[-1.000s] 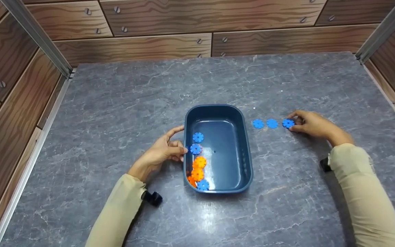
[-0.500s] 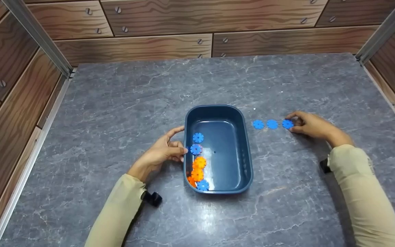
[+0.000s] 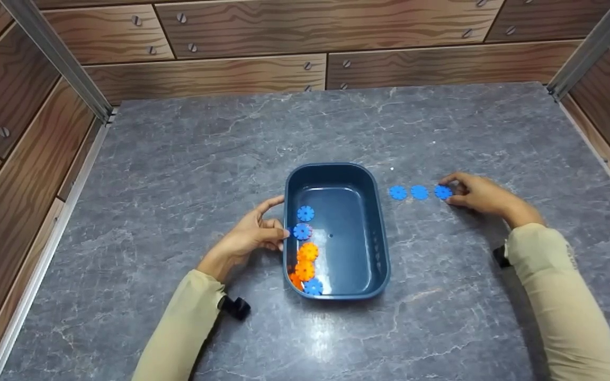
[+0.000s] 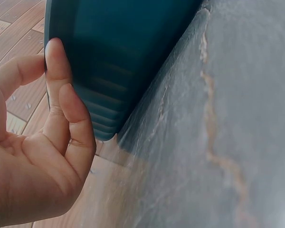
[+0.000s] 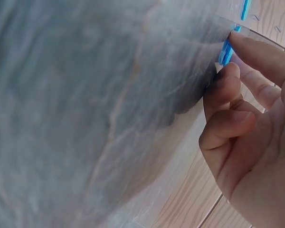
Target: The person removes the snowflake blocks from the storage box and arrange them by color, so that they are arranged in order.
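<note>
In the head view a dark blue plastic bin stands mid-table. My left hand grips its left rim, thumb at the edge; in the left wrist view fingers lie against the outer wall. Inside the bin, along its left side, lie a blue notched disc, another blue disc, orange discs and a blue disc at the near end. My right hand pinches a blue notched disc at table level, thumb and finger on its edges. Left of it two blue discs lie in line.
The grey marbled table spreads around the bin. Wood-patterned panels rise at the back and sides, with metal posts at the corners. A tiny white speck lies behind the row of discs.
My right hand has slid slightly left with the pinched disc, nearer the other two discs. The left hand and the bin have stayed in place.
</note>
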{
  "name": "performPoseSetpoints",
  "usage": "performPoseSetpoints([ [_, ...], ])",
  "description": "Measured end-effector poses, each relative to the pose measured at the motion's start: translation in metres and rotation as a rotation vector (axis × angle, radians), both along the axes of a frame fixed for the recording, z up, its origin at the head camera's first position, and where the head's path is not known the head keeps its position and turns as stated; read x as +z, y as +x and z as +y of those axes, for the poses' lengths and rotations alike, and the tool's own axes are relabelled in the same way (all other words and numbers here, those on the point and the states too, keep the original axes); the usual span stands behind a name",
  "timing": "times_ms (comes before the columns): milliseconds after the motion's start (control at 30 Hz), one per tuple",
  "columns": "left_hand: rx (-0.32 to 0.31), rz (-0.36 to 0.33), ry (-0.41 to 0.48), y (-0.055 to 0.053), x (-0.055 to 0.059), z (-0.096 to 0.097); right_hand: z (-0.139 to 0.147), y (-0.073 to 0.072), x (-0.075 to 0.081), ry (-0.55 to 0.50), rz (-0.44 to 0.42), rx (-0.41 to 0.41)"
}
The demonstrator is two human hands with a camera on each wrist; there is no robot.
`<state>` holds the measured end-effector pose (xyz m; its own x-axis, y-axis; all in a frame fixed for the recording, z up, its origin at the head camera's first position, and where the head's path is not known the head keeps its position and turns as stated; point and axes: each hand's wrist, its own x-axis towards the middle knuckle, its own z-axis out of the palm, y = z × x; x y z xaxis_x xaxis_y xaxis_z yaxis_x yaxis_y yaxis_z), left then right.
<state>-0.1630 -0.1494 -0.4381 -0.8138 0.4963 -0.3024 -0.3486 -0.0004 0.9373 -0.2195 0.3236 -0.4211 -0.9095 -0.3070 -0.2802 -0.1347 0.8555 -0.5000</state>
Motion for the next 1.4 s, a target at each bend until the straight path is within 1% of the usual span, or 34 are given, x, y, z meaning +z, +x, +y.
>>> performPoseSetpoints([
  [167, 0.005, -0.005, -0.009, 0.000, 0.000, 0.000, 0.001, 0.001, -0.001, -0.009, 0.001, -0.003],
  [367, 0.006, -0.003, -0.019, 0.001, 0.001, 0.001, 0.002, 0.004, 0.004, -0.098, -0.051, -0.032],
  [433, 0.006, -0.002, -0.021, 0.001, 0.001, 0.000, 0.002, 0.005, 0.007, -0.129, -0.053, -0.038],
  [667, 0.001, -0.001, -0.012, 0.001, 0.001, 0.000, 0.000, 0.008, 0.018, -0.174, 0.000, -0.052],
  [933, 0.007, -0.010, -0.006, 0.000, 0.000, 0.000, -0.009, 0.012, 0.027, -0.202, 0.006, -0.082],
  [1200, 0.015, -0.013, -0.010, 0.001, 0.001, 0.000, -0.026, 0.015, 0.035, -0.247, 0.059, -0.068],
  [1333, 0.013, -0.014, -0.012, 0.001, 0.002, 0.000, -0.034, 0.015, 0.036, -0.256, 0.087, -0.048],
  [1400, 0.012, -0.013, -0.014, 0.001, 0.003, 0.001, -0.037, 0.016, 0.035, -0.255, 0.104, -0.024],
])
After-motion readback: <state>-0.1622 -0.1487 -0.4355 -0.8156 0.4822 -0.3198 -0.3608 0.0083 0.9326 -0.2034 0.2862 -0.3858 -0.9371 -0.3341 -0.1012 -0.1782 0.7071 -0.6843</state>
